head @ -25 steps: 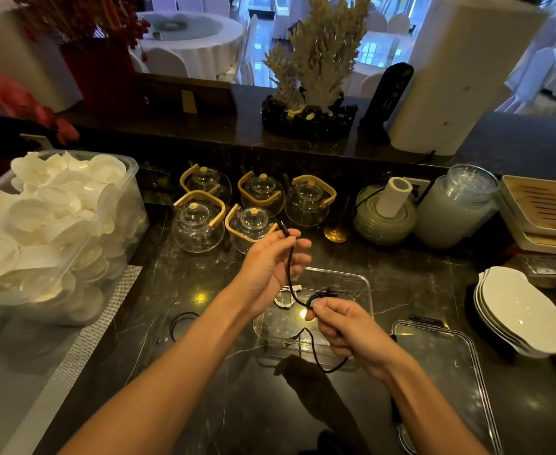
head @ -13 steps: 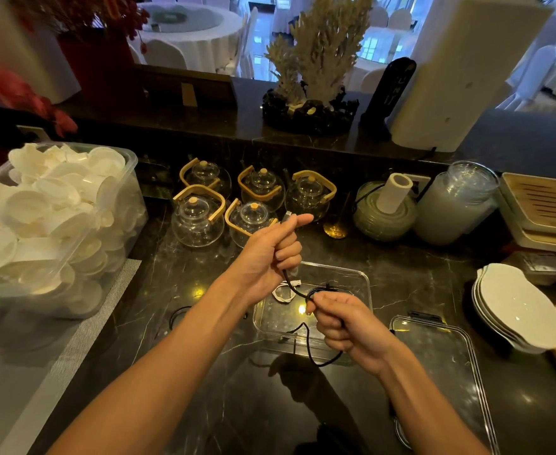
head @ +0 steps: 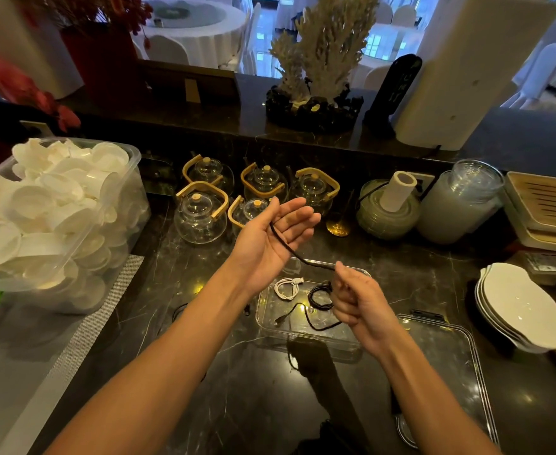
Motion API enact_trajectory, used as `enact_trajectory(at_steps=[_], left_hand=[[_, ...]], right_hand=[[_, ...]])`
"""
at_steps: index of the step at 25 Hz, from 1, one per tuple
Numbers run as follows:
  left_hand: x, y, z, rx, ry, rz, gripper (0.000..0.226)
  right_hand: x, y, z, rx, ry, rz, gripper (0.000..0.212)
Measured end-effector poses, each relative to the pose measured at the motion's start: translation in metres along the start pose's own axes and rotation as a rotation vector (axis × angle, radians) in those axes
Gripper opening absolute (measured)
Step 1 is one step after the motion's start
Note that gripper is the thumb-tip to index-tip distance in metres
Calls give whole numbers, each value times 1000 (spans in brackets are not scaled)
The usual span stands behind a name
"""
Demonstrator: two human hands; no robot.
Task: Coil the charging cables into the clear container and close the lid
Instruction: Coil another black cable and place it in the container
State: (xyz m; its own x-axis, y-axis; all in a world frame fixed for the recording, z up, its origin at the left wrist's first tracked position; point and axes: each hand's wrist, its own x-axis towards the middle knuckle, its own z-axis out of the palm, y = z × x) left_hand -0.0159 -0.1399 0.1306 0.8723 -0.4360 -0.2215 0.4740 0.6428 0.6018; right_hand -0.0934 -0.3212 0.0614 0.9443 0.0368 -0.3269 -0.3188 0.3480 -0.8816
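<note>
A clear shallow container (head: 270, 326) sits on the dark counter in front of me. Inside it lies a small coiled white cable (head: 286, 288). A black charging cable (head: 294, 254) runs across the palm of my left hand (head: 270, 239), which is held palm up with fingers spread. My right hand (head: 357, 298) is closed on the same cable above the container, holding a small black coil beside it. The cable's loose end trails down into the container. The clear lid (head: 447, 366) lies flat to the container's right.
Several glass teapots (head: 201, 215) with wooden handles stand behind the container. A big plastic tub of white dishes (head: 50, 221) fills the left. White plates (head: 519, 307) stack at right, jars (head: 460, 201) behind. Another black cable (head: 179, 311) lies left of the container.
My left hand has turned palm up and spread its fingers, with the black cable now lying across it. My right hand moved right and keeps its grip on the coil.
</note>
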Motion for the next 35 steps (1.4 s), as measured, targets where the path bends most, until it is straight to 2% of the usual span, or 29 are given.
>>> enact_trajectory(at_steps=[3, 7, 14, 17, 20, 25, 32, 35], left_hand=[[0, 0, -7, -27, 50, -12, 40], [0, -4, -13, -62, 112, -33, 37], [3, -1, -15, -80, 124, -28, 38], [4, 1, -15, -80, 115, -44, 42], [5, 5, -12, -62, 81, 1, 45], [-3, 0, 5, -6, -4, -17, 47], [-19, -1, -1, -15, -88, -126, 47], [-28, -7, -11, 77, -153, -253, 46]], right_hand=[[5, -15, -2, 68, -40, -58, 30], [9, -26, -1, 38, -62, -73, 30], [8, -28, 4, 31, -76, -52, 30], [6, -21, 3, 5, -88, 13, 30], [5, -9, 1, -127, -95, 122, 33], [10, 12, 7, -326, -42, 261, 51], [34, -23, 7, -195, -11, 36, 41], [46, -49, 7, -301, -84, 38, 43]])
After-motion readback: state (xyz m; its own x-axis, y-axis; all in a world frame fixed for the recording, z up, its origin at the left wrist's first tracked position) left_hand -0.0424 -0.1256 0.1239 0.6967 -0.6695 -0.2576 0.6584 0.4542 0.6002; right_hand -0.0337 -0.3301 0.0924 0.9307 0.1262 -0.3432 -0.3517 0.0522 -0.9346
